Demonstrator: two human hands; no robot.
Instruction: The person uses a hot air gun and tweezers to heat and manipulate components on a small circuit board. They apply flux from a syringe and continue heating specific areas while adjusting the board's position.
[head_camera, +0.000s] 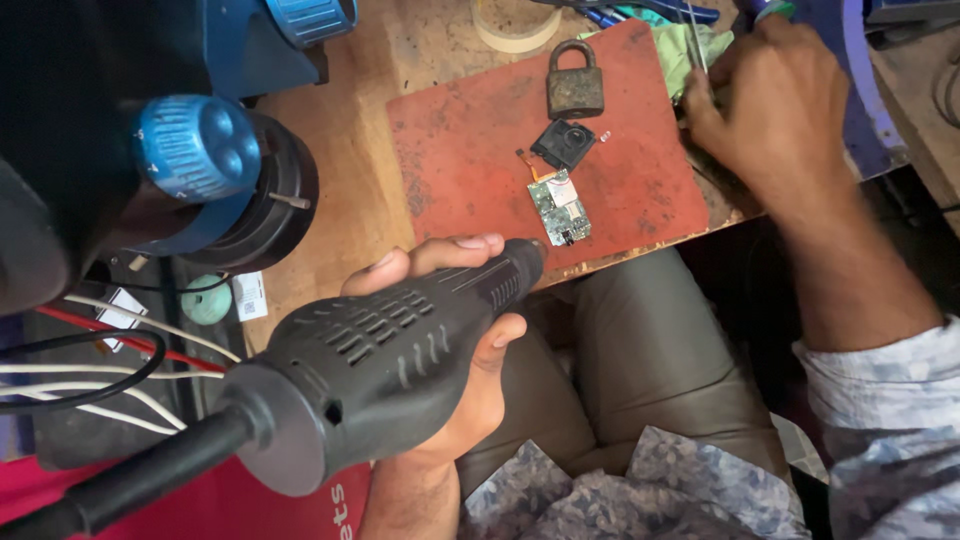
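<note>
My left hand (455, 330) grips a dark grey hot-air gun handle (380, 365), its nozzle end pointing toward a small green circuit board (560, 207) on a red-brown mat (470, 160). A black square camera part (563, 143) lies just above the board, and a rusty padlock (575, 80) sits farther back. My right hand (775, 100) reaches to the mat's right edge among tools, fingers curled around a thin metal tool (697, 40). A thick black cord (130, 480) runs from the gun's rear.
A blue and black microscope head (215, 180) stands at the left. A tape roll (515, 22) lies at the back of the wooden bench (340, 190). White, red and black wires (90, 370) cross the lower left. A green cloth (690, 50) lies behind the mat.
</note>
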